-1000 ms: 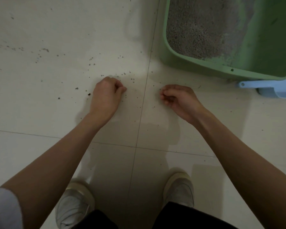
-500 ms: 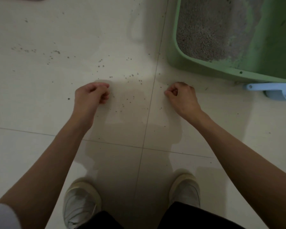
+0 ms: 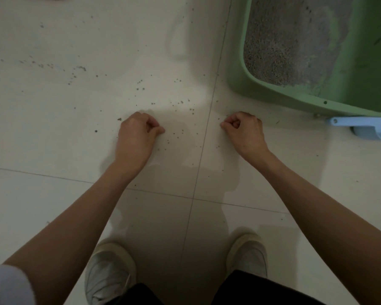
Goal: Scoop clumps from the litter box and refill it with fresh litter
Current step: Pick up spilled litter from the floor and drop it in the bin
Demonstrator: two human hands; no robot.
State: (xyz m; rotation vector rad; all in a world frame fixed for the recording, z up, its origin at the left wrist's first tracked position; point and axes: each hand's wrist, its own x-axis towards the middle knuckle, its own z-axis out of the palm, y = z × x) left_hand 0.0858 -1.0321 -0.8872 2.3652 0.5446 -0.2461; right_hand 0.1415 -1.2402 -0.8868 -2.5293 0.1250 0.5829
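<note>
- Lying between both curled hands, scattered litter granules [image 3: 176,133] sat just beside the left hand [image 3: 136,137].
- Right hand [image 3: 243,130] was nearer the green litter box [image 3: 273,93]; any pinched contents unclear.

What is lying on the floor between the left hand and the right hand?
In the head view, scattered litter grains and a tile grout line lie on the floor between the left hand and the right hand; nothing else.
</note>
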